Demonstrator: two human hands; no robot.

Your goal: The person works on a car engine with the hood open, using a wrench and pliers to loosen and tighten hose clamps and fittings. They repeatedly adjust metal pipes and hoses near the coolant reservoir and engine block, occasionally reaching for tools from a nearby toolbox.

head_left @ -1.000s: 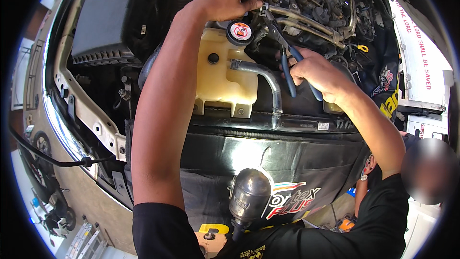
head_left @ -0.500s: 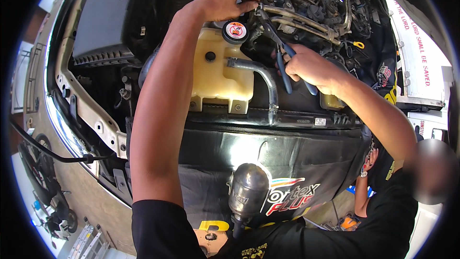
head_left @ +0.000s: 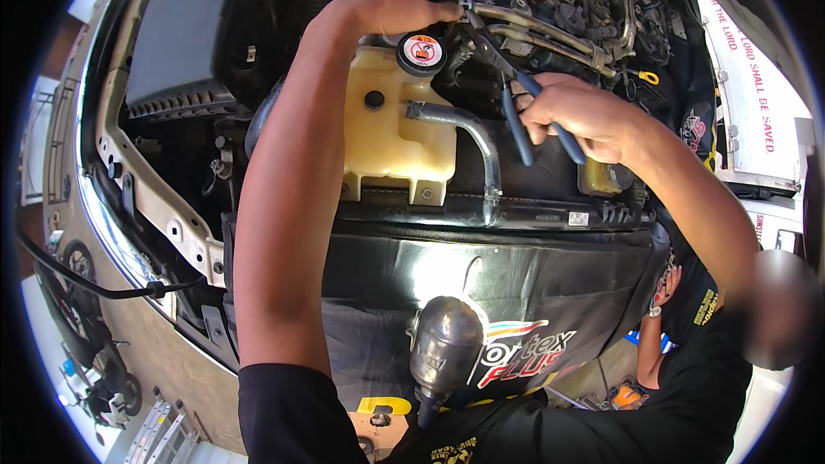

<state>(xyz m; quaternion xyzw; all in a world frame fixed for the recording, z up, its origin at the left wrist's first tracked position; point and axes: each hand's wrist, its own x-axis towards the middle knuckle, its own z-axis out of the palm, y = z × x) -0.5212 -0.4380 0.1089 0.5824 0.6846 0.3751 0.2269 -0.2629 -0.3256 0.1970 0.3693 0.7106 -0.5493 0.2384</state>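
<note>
Long-nose pliers with blue handles are in my right hand, its fingers curled around the grips. Their handles stand apart, and the jaws reach up and left to a small metal clamp at the end of a metal pipe. Beside the jaw tips, the fingers of my left hand are bent and pinched at that pipe end. Whatever lies between those fingers is hidden. Just below my left hand sits a yellowish coolant tank with a black cap and a hose.
A black air filter box lies left of my left arm. The engine fills the far side. A black cover drapes the front edge, with a shiny rounded lamp-like object before it. Another person's hand rests at the right.
My right hand and the plier handles have shifted slightly right, and the handles look a little farther apart. My left hand stays at the pipe end.
</note>
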